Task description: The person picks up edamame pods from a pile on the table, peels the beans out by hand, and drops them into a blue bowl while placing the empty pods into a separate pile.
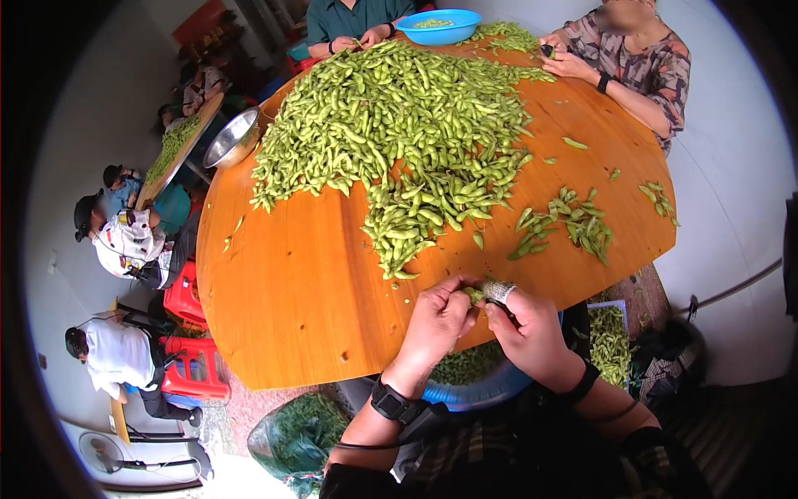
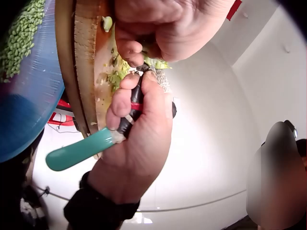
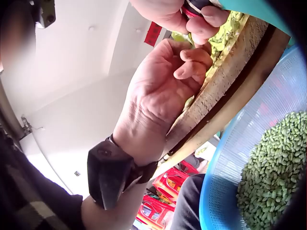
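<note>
Over the table's near edge, my left hand (image 1: 436,324) pinches a green soybean pod (image 1: 474,294) between thumb and fingers. My right hand (image 1: 536,337) meets it from the right. In the left wrist view, its fingers curl round a tool with a teal handle (image 2: 79,149) and a black-and-red taped shaft; the tool's tip is at the left fingertips, and its kind is hidden. A knitted cover (image 1: 499,291) wraps one right finger. Below both hands is a blue mesh basket (image 3: 216,184) holding shelled green beans (image 3: 273,177). A big heap of pods (image 1: 391,116) spreads ahead.
Small pod clusters (image 1: 586,223) lie right on the wooden table (image 1: 274,291). A metal bowl (image 1: 233,139) and a blue basin (image 1: 440,33) stand toward the far side, where two people sit. Red stools (image 1: 195,366), a green net sack (image 1: 299,437) and a crate of pods (image 1: 609,341) surround the table.
</note>
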Motion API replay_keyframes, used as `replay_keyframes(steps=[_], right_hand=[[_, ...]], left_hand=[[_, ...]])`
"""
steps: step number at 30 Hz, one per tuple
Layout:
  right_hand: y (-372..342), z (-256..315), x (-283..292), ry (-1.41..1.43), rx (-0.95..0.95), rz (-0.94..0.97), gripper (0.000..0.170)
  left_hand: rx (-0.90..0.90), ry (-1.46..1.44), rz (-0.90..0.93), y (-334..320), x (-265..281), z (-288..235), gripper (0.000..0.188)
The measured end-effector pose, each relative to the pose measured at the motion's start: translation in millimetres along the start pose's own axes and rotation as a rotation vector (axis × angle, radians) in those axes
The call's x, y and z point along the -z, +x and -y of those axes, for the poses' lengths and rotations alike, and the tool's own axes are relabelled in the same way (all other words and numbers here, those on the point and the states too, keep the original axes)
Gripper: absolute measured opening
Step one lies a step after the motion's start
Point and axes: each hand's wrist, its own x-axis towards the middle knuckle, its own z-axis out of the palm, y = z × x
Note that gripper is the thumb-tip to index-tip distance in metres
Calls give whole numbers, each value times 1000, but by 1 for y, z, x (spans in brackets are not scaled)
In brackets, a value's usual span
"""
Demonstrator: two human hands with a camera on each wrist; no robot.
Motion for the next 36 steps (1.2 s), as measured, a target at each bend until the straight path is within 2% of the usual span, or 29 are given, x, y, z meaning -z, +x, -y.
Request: replay_keyframes(steps=[5, 6, 8, 9, 11, 13, 14, 18, 20, 21, 23, 24, 25, 27, 28, 31, 32, 33, 35, 36], right_hand=[[-1, 1, 5, 94, -65, -6, 15], [0, 4, 9, 154, -155, -3, 16], [4, 2, 20, 298, -291, -51, 17], [6, -9, 29, 275, -270, -90, 19], [14, -24, 55, 168, -395, -82, 19], [22, -47, 74, 134, -390, -113, 15], [26, -49, 82, 248, -518, -103, 11], [27, -46, 80, 182, -462, -70, 12], [26, -49, 79, 189, -444, -72, 12], [24, -50, 80, 192, -434, -75, 12], [24, -50, 81, 213, -444, -79, 12], [24, -50, 82, 230, -459, -79, 11], [23, -50, 82, 231, -455, -83, 11], [22, -52, 82, 222, -421, -66, 10], [22, -53, 82, 224, -422, -73, 10], [18, -47, 79, 151, -363, -18, 11], [17, -36, 75, 250, -391, 76, 15], [15, -27, 70, 349, -420, 169, 20], [14, -14, 54, 440, -433, 236, 26], [14, -9, 48, 460, -443, 253, 21]], left_hand=[[117, 44, -75, -5, -1, -6, 32], [116, 48, -74, -9, 0, -7, 32], [-92, 327, -48, -25, 4, -7, 31], [-96, 332, -51, -35, 7, -4, 31], [-356, 679, 103, -57, 11, 3, 31], [-387, 799, 124, -73, -1, -5, 32], [-417, 911, 145, -78, -6, -11, 33], [-418, 899, 156, -72, -9, -29, 31], [-423, 1044, -120, -47, 3, -32, 30], [-560, 1190, -285, -29, 13, -29, 28], [-613, 1357, -468, 9, 29, -37, 30], [-649, 1426, -502, 24, 36, -37, 24], [-655, 1427, -501, 32, 41, -36, 24], [-526, 1417, -429, 43, 46, -37, 16], [-539, 1449, -437, 42, 46, -39, 8], [-577, 1370, -404, 27, 35, -37, 8], [-596, 1272, -366, 19, 27, -36, 9], [-485, 1075, -314, 11, 16, -30, 12], [-204, 658, -216, -1, -5, -19, 21], [-199, 659, -203, -3, -11, -11, 21]])
